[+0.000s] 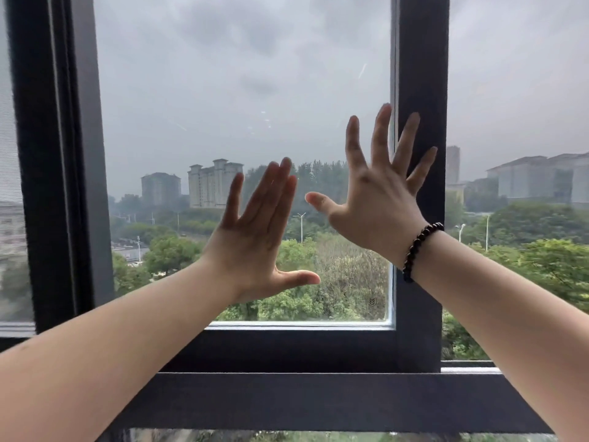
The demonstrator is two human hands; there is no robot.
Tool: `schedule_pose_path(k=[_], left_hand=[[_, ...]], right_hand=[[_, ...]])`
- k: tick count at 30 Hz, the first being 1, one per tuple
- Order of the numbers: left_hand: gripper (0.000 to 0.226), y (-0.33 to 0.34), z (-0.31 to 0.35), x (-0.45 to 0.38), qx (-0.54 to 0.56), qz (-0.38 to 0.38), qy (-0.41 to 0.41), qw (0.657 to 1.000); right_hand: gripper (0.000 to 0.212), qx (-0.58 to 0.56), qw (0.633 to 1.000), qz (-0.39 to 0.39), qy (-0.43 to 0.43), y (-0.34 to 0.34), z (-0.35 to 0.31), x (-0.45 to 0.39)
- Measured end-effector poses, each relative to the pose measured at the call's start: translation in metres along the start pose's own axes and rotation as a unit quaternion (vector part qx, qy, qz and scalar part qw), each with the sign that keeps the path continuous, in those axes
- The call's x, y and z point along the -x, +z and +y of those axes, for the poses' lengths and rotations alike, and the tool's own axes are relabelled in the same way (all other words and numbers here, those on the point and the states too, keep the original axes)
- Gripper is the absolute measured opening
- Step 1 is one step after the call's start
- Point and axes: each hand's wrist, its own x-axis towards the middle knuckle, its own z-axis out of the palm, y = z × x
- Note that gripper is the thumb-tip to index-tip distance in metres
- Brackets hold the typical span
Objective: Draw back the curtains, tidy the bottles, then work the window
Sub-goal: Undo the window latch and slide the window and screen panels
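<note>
With no curtains or bottles in view, we judge ourselves at the window stage, left hand [255, 231] and right hand [379, 202] flat against the sash [420, 74], fingers [381, 132] spread, gripping nothing.

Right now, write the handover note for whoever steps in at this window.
Left hand: open, fingers together, flat toward the glass pane.
Right hand: open, fingers spread across the pane's right edge and the dark sash frame; beaded bracelet on that wrist.
Neither hand grips anything.
No curtains cover the window, so that step looks done. No bottles are in view; cannot confirm.
Left: work the sash, probably by sliding it.
</note>
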Motion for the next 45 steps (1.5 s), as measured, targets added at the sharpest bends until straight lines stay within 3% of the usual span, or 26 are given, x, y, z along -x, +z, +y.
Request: schedule_pose_path(k=[3,8,12,19,24,29,32,36,45], left_hand=[[0.127,0.001,-0.003,0.001,-0.001,0.003,-0.009,1.000],[0.126,0.000,-0.018,0.007,-0.028,0.002,0.002,1.000],[0.125,0.003,-0.026,0.012,-0.029,0.007,0.009,1.000],[0.114,0.005,-0.031,0.024,-0.012,0.034,0.027,0.999],[0.104,0.007,-0.029,0.029,-0.012,0.042,0.065,0.997],[0.100,0.005,-0.027,0.025,-0.005,0.043,0.063,0.997],[0.098,0.005,-0.025,0.024,0.004,0.047,0.061,0.997],[0.093,0.003,-0.025,0.026,0.010,0.051,0.074,0.996],[0.081,0.002,-0.036,0.040,-0.003,0.023,0.157,0.987]], right_hand=[[0.101,-0.019,1.000,-0.009,-0.013,-0.005,0.004,0.000],[0.108,-0.029,0.998,0.054,0.013,-0.002,0.014,0.010],[0.117,-0.062,0.996,0.029,0.061,-0.002,0.012,0.011],[0.115,-0.051,0.996,0.030,0.062,-0.002,-0.003,0.012],[0.100,-0.081,0.995,0.028,0.061,-0.004,-0.012,0.013],[0.093,-0.253,0.962,0.074,0.072,-0.008,-0.017,0.012],[0.085,-0.308,0.944,0.052,0.104,-0.008,-0.019,0.011],[0.071,-0.345,0.934,0.027,0.093,-0.007,-0.029,0.009],[0.067,-0.383,0.921,-0.008,0.065,-0.002,-0.059,0.002]])
